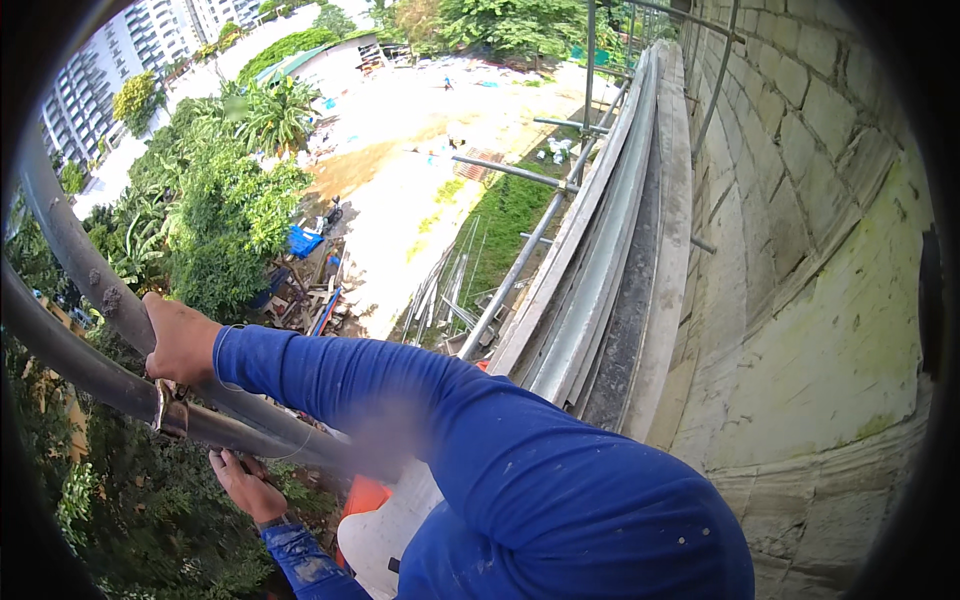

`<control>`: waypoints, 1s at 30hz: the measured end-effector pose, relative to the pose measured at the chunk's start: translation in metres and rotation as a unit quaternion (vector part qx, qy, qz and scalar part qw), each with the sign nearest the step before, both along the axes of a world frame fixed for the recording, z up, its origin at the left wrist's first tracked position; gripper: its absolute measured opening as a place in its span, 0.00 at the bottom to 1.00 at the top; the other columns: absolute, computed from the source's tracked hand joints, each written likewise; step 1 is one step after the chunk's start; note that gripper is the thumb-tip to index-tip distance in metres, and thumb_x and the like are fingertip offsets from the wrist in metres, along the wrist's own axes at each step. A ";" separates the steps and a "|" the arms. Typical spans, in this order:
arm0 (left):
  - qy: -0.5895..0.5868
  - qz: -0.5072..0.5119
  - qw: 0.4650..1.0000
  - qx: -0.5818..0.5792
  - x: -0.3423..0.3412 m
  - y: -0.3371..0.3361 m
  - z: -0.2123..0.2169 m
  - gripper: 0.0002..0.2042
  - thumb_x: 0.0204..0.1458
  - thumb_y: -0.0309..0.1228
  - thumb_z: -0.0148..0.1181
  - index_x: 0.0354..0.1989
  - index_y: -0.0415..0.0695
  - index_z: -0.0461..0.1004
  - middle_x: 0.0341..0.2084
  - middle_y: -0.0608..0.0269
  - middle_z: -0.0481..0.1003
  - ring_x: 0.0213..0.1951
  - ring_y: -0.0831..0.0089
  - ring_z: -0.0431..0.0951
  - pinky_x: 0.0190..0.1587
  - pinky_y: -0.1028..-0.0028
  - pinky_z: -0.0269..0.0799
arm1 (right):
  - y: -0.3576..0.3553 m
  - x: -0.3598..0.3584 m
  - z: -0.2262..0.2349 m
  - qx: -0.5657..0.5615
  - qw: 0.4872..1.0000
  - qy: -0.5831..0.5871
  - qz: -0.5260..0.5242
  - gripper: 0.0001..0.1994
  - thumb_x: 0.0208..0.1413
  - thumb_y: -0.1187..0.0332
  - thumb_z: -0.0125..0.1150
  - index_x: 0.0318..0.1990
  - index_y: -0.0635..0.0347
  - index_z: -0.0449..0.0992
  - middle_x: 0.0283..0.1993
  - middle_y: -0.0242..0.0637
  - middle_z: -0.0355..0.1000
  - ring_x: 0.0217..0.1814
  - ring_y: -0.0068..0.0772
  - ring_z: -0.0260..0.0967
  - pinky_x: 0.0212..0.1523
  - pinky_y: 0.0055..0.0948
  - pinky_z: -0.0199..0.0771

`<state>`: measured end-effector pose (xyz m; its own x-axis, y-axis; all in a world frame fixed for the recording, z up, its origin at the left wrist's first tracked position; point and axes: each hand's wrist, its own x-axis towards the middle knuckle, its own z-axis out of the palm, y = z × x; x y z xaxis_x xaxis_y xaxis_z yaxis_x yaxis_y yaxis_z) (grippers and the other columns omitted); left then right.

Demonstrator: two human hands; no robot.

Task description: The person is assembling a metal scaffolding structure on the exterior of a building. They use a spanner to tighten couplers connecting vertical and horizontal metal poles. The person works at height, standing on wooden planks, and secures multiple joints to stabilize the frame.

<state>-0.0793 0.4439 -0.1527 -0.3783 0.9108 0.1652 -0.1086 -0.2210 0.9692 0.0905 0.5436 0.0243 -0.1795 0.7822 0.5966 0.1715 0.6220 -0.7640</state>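
Note:
Two grey metal scaffold pipes cross at the left, the upper pipe and the lower pipe. A rusty clamp sits on the lower pipe. My right hand reaches across from the right in a blue sleeve and is closed over the upper pipe, just above the clamp. Below the lower pipe, right of the clamp, is my left hand, its fingers curled upward near the pipe's underside. What those fingers hold, if anything, cannot be made out. A thin wire hangs beside the pipes.
Long metal and wooden planks run along a block wall at my right. A scaffold rail borders them. Far below lie ground, trees and scattered boards. A white and an orange thing show near my body.

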 end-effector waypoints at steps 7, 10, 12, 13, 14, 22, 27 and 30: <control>0.031 -0.071 0.995 0.070 -0.019 0.001 -0.008 0.12 0.74 0.35 0.44 0.57 0.44 0.68 0.25 0.77 0.64 0.19 0.89 0.57 0.20 0.81 0.51 | -0.008 0.013 0.016 -0.018 0.994 -0.091 0.055 0.33 0.49 0.63 0.69 0.55 0.77 0.60 0.52 0.70 0.72 0.58 0.63 0.73 0.61 0.43 0.73; 0.028 -0.071 0.994 0.082 -0.003 0.002 -0.002 0.09 0.74 0.35 0.44 0.53 0.46 0.69 0.23 0.76 0.64 0.18 0.88 0.57 0.19 0.81 0.52 | -0.002 0.018 0.010 0.014 0.994 -0.101 0.039 0.35 0.50 0.62 0.70 0.58 0.77 0.59 0.52 0.68 0.72 0.58 0.61 0.74 0.61 0.43 0.73; 0.021 -0.061 0.995 0.073 0.002 -0.002 0.002 0.09 0.74 0.34 0.44 0.51 0.46 0.69 0.23 0.76 0.64 0.17 0.88 0.58 0.19 0.80 0.53 | 0.001 0.020 0.002 0.027 0.996 -0.063 0.063 0.35 0.51 0.62 0.71 0.59 0.75 0.59 0.53 0.65 0.72 0.57 0.58 0.74 0.60 0.43 0.73; 0.009 -0.069 0.995 0.078 0.003 0.002 -0.002 0.08 0.74 0.34 0.44 0.51 0.45 0.69 0.24 0.75 0.65 0.17 0.88 0.58 0.19 0.80 0.54 | 0.001 0.024 0.000 0.034 0.996 -0.045 0.072 0.35 0.51 0.62 0.71 0.60 0.74 0.59 0.53 0.64 0.72 0.56 0.57 0.75 0.59 0.43 0.73; -0.001 -0.072 0.995 0.074 0.006 0.003 -0.002 0.08 0.74 0.34 0.44 0.51 0.45 0.69 0.24 0.75 0.65 0.17 0.88 0.58 0.19 0.80 0.54 | 0.003 0.025 -0.004 0.038 0.997 -0.035 0.061 0.35 0.51 0.62 0.72 0.60 0.72 0.60 0.52 0.61 0.73 0.54 0.53 0.75 0.58 0.42 0.73; -0.017 -0.038 0.997 0.059 -0.016 0.001 -0.011 0.12 0.73 0.33 0.44 0.57 0.44 0.69 0.23 0.76 0.66 0.17 0.88 0.58 0.19 0.80 0.54 | 0.006 0.000 -0.013 0.046 0.987 0.039 0.147 0.26 0.54 0.63 0.71 0.54 0.69 0.68 0.43 0.44 0.75 0.44 0.34 0.75 0.47 0.35 0.77; 0.140 0.017 0.987 0.084 0.012 0.020 -0.025 0.11 0.68 0.29 0.50 0.54 0.38 0.72 0.41 0.60 0.77 0.47 0.72 0.75 0.55 0.68 0.71 | -0.004 0.035 -0.009 -0.028 0.985 0.073 0.153 0.21 0.62 0.63 0.67 0.57 0.65 0.72 0.47 0.37 0.78 0.48 0.28 0.77 0.50 0.28 0.77; 0.148 0.053 0.983 0.093 0.005 0.008 -0.021 0.11 0.68 0.29 0.50 0.53 0.39 0.73 0.42 0.55 0.79 0.46 0.69 0.77 0.54 0.66 0.72 | 0.017 0.035 -0.018 -0.034 0.984 0.028 0.171 0.22 0.65 0.59 0.64 0.59 0.65 0.73 0.53 0.39 0.76 0.52 0.28 0.75 0.56 0.28 0.73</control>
